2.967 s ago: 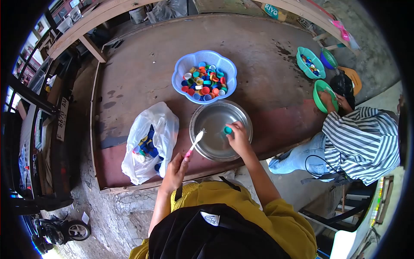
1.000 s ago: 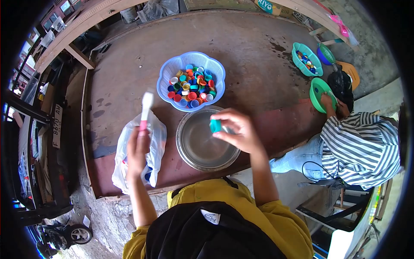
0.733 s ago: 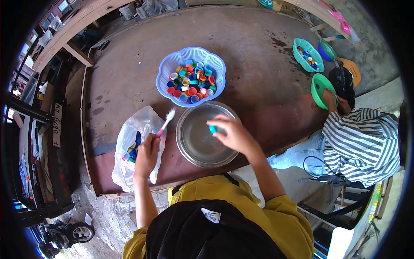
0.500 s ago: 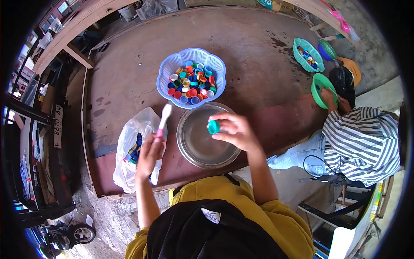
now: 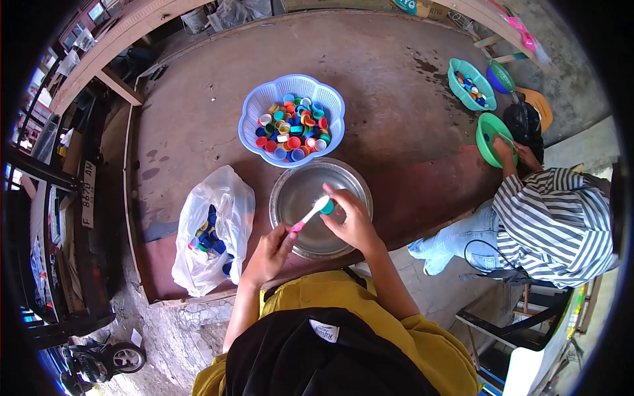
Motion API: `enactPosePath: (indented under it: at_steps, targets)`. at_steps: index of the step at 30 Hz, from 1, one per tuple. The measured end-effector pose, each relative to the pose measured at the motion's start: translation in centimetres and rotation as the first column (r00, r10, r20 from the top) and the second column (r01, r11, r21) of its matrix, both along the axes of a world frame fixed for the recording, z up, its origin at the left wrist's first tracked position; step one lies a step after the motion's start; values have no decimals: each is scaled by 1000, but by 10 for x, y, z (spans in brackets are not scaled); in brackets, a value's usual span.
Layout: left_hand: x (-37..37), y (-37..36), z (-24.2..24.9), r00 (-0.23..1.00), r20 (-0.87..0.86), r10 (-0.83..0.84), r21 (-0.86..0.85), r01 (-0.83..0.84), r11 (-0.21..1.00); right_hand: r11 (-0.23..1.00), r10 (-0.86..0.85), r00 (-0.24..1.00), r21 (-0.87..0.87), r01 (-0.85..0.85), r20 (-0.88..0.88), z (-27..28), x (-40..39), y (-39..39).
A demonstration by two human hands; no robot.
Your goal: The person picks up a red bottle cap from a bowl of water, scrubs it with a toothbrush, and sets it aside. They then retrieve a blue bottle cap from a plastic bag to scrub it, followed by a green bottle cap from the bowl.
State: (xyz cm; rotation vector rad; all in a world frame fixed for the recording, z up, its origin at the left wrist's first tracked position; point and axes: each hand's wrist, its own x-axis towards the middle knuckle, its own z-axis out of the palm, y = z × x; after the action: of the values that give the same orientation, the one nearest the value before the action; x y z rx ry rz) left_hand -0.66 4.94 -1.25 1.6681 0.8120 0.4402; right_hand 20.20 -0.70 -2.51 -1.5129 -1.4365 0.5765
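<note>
My left hand (image 5: 269, 256) is closed round the pink handle of a toothbrush (image 5: 308, 216). The brush's white head meets a green bottle cap (image 5: 327, 206), which my right hand (image 5: 352, 221) pinches between thumb and fingers. Both hands are over a round metal basin (image 5: 281, 191) that looks to have water in it. Just behind the basin stands a blue plastic basket (image 5: 249, 111) full of bottle caps (image 5: 294, 129) in many colours. To the left, a white plastic bag (image 5: 228, 191) lies open with more caps inside.
At the right, a person in a striped shirt (image 5: 555, 218) works with both hands at a green basin (image 5: 487, 125). A turquoise basket (image 5: 456, 69) of caps and a black plastic bag (image 5: 524, 129) are beside it. The wooden table (image 5: 383, 79) ends right before me.
My left hand has swung right from above the plastic bag, bringing the toothbrush to the cap. My right hand has come slightly nearer to me, still pinching the green cap.
</note>
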Motion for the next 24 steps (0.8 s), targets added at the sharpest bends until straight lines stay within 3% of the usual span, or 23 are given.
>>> enactPosePath:
  at_steps: [3,6,10,11,14,15,18,19,22,23,24]
  targets:
    - [0,1,-7,990,-1,-141,-3,141,990,997,-3,1000,76,3,-4,-4,1,-5]
    - [-2,6,-11,985,-121,122,197,-97,976,994,-15,999,108,11,39,-5,3,-10]
    - [-8,4,0,992,-84,-94,-89,86,992,997,-17,1000,80,17,5,-2,3,-16]
    - [-6,1,-11,993,-7,-118,-1,118,993,997,-21,1000,75,21,5,-1,2,-17]
    - [-9,5,-23,995,-88,53,153,-39,987,996,-49,999,75,48,8,-6,0,-21]
    - [-12,5,-22,998,-55,13,-24,-15,1000,995,-63,998,77,61,14,-7,1,-22]
    - [-10,-6,-16,986,-8,-169,-130,166,977,996,-72,997,55,71,7,-6,-2,-24]
    - [-5,-5,-9,987,-112,-114,-43,110,993,993,-85,996,87,84,9,-6,-3,-24]
    - [-10,-1,-21,998,-61,0,9,0,1000,986,-125,992,109,123,13,-9,-1,-25]
    - [-13,-4,-24,996,-43,-74,-174,65,983,988,-122,992,98,119,19,-8,-2,-26]
    - [-12,-8,-24,994,-39,-106,-139,100,985,988,-120,993,100,117,19,-6,-3,-28]
